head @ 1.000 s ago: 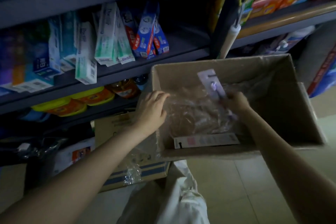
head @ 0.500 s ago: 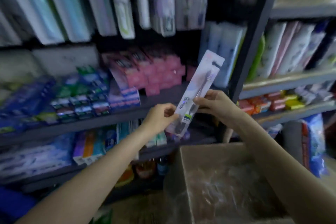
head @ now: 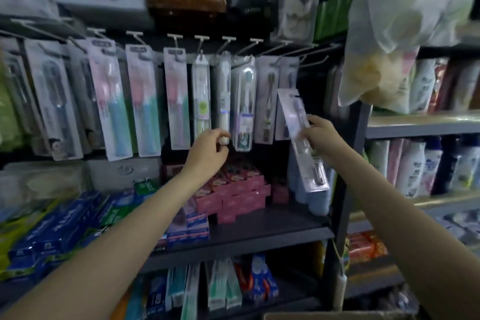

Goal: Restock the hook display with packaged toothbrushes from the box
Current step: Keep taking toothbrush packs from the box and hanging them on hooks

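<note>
Fingers of our right hand (head: 315, 135) are pinching the light, stiff toothbrush pack (head: 302, 138) mid-length, below the hooks (head: 306, 60); left hand (head: 207, 153) is pinching a hanging pack (head: 224, 101).

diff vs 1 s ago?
The toothbrush pack came out of the box and up to the hook display. The left hand let it go and now touches a hanging pack. The right hand still holds the pack, unhung.

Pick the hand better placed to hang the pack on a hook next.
Right. The right hand already holds the toothbrush pack, top end up, just below the hooks. The left hand is pinching a hanging white pack.
</note>
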`<state>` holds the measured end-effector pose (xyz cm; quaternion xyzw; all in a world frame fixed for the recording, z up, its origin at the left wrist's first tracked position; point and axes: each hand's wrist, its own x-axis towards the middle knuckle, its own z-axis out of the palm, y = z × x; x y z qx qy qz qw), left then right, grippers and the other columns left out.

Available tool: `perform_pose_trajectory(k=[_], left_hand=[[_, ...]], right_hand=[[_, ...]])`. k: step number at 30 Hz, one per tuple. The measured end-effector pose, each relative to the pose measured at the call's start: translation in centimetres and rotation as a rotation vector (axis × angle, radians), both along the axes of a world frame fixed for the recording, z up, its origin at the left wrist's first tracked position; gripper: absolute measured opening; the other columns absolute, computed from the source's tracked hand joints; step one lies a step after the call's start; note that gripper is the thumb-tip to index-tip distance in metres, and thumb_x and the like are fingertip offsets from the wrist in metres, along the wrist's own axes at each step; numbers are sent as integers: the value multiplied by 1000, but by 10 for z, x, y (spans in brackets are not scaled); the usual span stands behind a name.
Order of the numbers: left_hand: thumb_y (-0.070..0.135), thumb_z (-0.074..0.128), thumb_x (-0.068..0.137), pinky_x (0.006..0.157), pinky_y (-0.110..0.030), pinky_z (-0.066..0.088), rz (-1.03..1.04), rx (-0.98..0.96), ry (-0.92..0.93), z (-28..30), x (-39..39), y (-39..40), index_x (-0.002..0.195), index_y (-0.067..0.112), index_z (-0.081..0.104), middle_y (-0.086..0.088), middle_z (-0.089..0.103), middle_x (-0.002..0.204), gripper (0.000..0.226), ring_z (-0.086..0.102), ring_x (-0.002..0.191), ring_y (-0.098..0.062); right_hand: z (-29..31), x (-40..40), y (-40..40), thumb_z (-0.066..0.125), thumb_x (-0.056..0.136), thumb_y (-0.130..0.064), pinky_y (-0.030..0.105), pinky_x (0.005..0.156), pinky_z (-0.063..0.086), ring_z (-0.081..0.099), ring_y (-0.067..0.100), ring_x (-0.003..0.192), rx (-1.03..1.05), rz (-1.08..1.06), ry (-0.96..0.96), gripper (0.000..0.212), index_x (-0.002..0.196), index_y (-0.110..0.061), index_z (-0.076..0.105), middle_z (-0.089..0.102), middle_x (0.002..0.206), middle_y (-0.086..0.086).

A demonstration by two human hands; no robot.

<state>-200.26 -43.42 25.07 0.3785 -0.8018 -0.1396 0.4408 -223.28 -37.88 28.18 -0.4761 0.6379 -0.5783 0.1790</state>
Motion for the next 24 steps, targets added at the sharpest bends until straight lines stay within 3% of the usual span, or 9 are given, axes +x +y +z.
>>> perform_pose_trajectory(k=[2,4,6,10,12,16,18,21,24], left_hand=[[6,48,91,90,-20,33,14,-24,-26,5,-19,-5,125,13,53,-5,46,132,35,45,119,-19],[6,48,91,102,-23,28,8,-33,-44,8,-38,-10,131,14,49,-6,38,141,40,35,131,-21],[7,48,92,109,-25,20,15,-24,-75,8,-56,-14,136,16,44,-5,24,151,45,21,140,-21],[9,48,93,107,-19,15,32,27,-63,6,-85,-21,141,23,37,-6,2,157,52,11,143,-19],[9,47,93,105,-17,17,38,64,-52,5,-95,-24,142,25,35,-7,-2,157,53,16,141,-20],[9,48,93,111,-27,16,87,51,-78,1,-102,-33,143,25,32,-9,-2,156,55,10,143,-22],[8,48,92,112,-26,15,99,25,-79,-3,-101,-34,143,25,32,-8,-1,156,56,9,143,-21],[5,48,92,101,-9,18,121,-64,-29,-15,-95,-32,140,22,39,-2,7,155,52,28,133,-8],[1,50,88,96,-16,35,176,-165,7,-42,-89,-25,128,18,52,1,26,146,43,40,123,-9]], right_hand=[[15,-13,-6,43,83,6,24,49,29,39,16,55,-59,-15,48,38,118,1,56,48,77,9],[30,-24,-15,43,87,2,26,61,37,57,31,74,-89,0,133,43,128,-8,52,61,96,18],[44,-31,-29,41,90,1,28,65,36,58,41,90,-96,16,192,42,130,-10,50,60,112,28],[60,-45,-62,39,91,-1,24,52,35,52,22,70,-108,-7,200,45,134,-13,46,57,94,11],[59,-49,-75,39,91,0,25,50,33,51,21,75,-167,-62,194,42,131,-11,46,55,103,11],[44,-52,-101,40,93,-6,30,77,44,53,32,109,-244,-108,140,45,138,-12,39,49,128,13],[35,-51,-106,41,94,-9,35,90,45,51,30,115,-256,-76,76,46,139,-13,36,48,131,12],[10,-52,-104,45,93,-15,36,91,46,52,27,111,-215,-6,32,50,141,-13,32,47,133,10],[-35,-58,-90,53,91,-12,29,83,42,53,26,109,-121,22,30,52,138,-7,32,49,130,12]])
